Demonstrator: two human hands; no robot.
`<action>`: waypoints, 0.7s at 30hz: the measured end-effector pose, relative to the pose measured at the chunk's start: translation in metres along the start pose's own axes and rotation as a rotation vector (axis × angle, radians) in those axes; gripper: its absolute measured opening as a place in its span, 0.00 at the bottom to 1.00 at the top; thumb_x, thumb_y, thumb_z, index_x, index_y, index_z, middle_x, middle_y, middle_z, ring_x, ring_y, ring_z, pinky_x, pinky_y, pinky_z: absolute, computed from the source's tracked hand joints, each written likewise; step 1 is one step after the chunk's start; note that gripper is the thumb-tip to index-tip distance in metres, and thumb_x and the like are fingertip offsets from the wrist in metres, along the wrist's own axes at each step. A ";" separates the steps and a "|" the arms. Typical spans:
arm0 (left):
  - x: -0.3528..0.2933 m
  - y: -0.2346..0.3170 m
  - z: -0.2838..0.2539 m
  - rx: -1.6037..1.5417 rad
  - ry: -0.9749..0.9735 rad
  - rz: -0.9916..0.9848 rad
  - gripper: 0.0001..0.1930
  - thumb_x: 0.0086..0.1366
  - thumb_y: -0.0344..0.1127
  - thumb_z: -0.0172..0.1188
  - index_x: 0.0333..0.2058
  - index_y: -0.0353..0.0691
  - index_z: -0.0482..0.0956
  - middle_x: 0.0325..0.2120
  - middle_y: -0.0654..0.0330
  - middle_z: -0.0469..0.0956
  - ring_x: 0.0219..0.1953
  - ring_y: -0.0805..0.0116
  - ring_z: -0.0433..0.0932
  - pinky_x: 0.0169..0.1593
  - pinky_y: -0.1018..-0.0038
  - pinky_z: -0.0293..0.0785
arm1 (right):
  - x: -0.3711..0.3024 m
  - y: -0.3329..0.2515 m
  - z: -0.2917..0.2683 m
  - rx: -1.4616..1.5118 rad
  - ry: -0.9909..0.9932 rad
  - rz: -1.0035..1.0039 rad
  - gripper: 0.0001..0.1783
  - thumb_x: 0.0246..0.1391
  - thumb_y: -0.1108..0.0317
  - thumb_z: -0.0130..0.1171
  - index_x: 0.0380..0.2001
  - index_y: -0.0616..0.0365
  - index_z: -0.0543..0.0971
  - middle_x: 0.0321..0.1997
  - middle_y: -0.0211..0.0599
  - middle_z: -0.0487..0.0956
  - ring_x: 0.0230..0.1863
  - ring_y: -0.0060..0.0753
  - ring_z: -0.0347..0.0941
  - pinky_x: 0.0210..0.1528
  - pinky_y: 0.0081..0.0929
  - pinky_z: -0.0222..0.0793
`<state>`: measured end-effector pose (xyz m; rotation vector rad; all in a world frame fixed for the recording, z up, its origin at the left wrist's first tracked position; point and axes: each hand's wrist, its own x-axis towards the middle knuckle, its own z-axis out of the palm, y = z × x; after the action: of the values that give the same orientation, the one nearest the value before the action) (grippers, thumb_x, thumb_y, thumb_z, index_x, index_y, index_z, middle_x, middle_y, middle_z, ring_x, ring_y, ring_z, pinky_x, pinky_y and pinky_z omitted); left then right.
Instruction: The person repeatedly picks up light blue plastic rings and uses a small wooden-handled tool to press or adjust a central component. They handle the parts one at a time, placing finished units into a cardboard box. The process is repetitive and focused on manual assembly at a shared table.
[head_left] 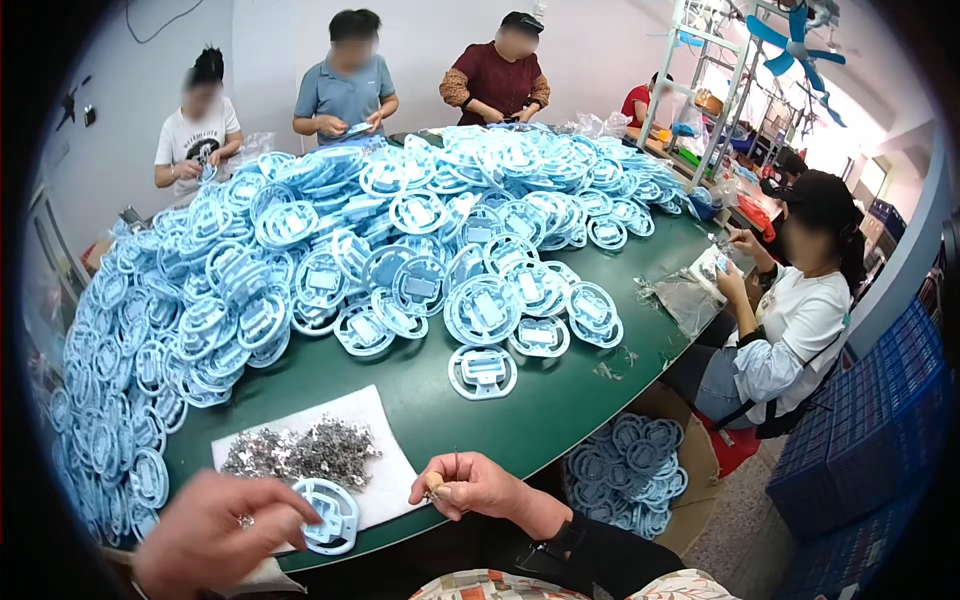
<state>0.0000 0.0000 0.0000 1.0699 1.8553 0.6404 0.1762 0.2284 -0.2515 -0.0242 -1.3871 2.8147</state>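
Note:
My left hand (225,535) is blurred, its index finger reaching over a round light-blue plastic frame (347,528) at the table's near edge. Whether it grips the frame or a small piece is unclear. Just right of the white pad, my right hand (485,487) is closed, fingertips pinched together. Between them shows a small tan piece (433,481), and a thin dark tip rises above the fingers; its kind is unclear. A heap of small silvery metal pieces (335,452) lies on the white pad (385,430). One blue frame (483,388) lies alone beyond the pad.
A large mound of blue frames (420,285) covers much of the green table (420,385). A cardboard box (705,450) with more frames stands below its right edge. Several people work around the table, one seated at right (800,300). Blue crates (860,400) are stacked behind that person.

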 end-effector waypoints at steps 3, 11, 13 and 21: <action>0.010 -0.039 0.053 0.159 -0.214 -0.111 0.12 0.64 0.35 0.67 0.42 0.35 0.82 0.32 0.58 0.83 0.37 0.76 0.81 0.44 0.80 0.77 | -0.001 -0.002 -0.001 -0.011 0.013 0.016 0.07 0.62 0.67 0.57 0.36 0.59 0.73 0.50 0.45 0.79 0.24 0.15 0.69 0.28 0.14 0.64; 0.017 -0.127 0.129 -0.009 0.645 0.141 0.07 0.68 0.30 0.61 0.37 0.31 0.81 0.26 0.59 0.79 0.29 0.71 0.75 0.36 0.73 0.72 | -0.008 -0.007 -0.006 -0.046 0.053 0.026 0.05 0.62 0.69 0.56 0.35 0.58 0.72 0.50 0.44 0.79 0.24 0.13 0.68 0.29 0.13 0.64; 0.019 -0.134 0.130 -0.104 0.797 0.049 0.07 0.68 0.31 0.60 0.38 0.32 0.81 0.28 0.59 0.79 0.30 0.71 0.74 0.36 0.73 0.72 | -0.009 -0.007 -0.006 -0.043 0.052 0.028 0.05 0.61 0.69 0.56 0.35 0.58 0.73 0.50 0.44 0.79 0.24 0.13 0.68 0.30 0.13 0.65; 0.050 -0.143 0.126 0.223 0.984 0.075 0.12 0.66 0.35 0.64 0.44 0.34 0.80 0.28 0.57 0.73 0.30 0.65 0.71 0.36 0.69 0.69 | -0.009 -0.004 -0.008 -0.047 0.029 -0.013 0.09 0.62 0.65 0.58 0.38 0.59 0.74 0.50 0.45 0.80 0.25 0.16 0.70 0.30 0.15 0.66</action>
<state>0.0380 -0.0267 -0.1911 1.0479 2.7790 1.1614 0.1852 0.2370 -0.2526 -0.0561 -1.4415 2.7599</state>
